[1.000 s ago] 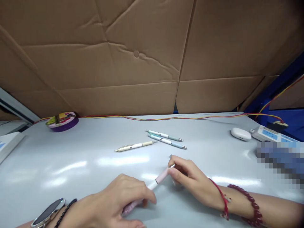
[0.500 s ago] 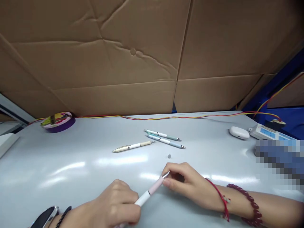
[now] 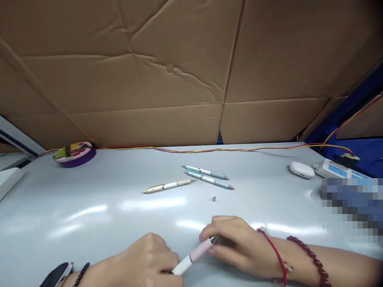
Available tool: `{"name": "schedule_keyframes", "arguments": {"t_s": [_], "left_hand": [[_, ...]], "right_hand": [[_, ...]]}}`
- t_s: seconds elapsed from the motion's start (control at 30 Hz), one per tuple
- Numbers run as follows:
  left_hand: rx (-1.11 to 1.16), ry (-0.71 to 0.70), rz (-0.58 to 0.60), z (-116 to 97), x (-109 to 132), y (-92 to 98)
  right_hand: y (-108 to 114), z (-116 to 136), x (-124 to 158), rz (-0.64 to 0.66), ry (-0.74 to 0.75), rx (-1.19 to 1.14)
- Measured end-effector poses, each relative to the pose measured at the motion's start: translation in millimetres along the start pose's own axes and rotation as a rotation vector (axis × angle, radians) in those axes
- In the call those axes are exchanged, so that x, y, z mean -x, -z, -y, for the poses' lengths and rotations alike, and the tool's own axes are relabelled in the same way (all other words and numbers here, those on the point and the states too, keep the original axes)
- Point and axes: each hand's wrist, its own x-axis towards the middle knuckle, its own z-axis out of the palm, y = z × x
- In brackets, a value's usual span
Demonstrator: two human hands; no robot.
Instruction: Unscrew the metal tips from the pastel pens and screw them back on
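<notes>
A white and pale-pink pen (image 3: pixel 200 251) with a silver tip slants up to the right between my hands. My left hand (image 3: pixel 149 261) is closed round its rear end, hiding that part. Thumb and forefinger of my right hand (image 3: pixel 236 243) lie on either side of the pen's front, by the metal tip. Beyond them on the table is a small grey piece (image 3: pixel 213 199), too small to name surely. Farther back lie a beige and white pen (image 3: pixel 170 185), a light-blue and white pen (image 3: pixel 209 180) and a grey-green and white pen (image 3: pixel 206 171).
A purple-sided round box (image 3: pixel 76 159) stands at the back left of the grey table (image 3: pixel 119 223). A white earphone case (image 3: pixel 301 170) and a power strip (image 3: pixel 336 169) are at the right. Thin cables (image 3: pixel 179 151) run along the back edge before a cardboard wall (image 3: pixel 149 87).
My hands and the pen have come slightly nearer to me. The pen's tip now sits deeper between my right thumb and forefinger, with more of the metal showing.
</notes>
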Motion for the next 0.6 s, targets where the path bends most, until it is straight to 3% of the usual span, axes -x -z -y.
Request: {"name": "schedule_keyframes", "arguments": {"t_s": [0.27,0.4,0.47,0.53,0.6], "left_hand": [[-0.041,0.148,-0.063,-1.0,0.0,3.1],[-0.101,0.430,-0.246,7.6,4.7,-0.9],[-0.137,0.584,-0.284,16.8,5.9,-1.8],[-0.142,0.689,-0.279,27.0,6.5,-1.5],[-0.153,0.735,-0.264,35.8,7.2,-0.9]], "right_hand": [[2.9,-3.4,0.5,-0.197,-0.050,-0.115],[6.6,-11.0,-0.9,-0.506,-0.142,-0.282],[13.9,-19.4,-4.2,-0.636,-0.163,-0.314],[23.9,-29.8,-8.1,-0.702,-0.157,-0.247],[33.9,-40.1,-11.4,-0.680,-0.154,-0.100]]}}
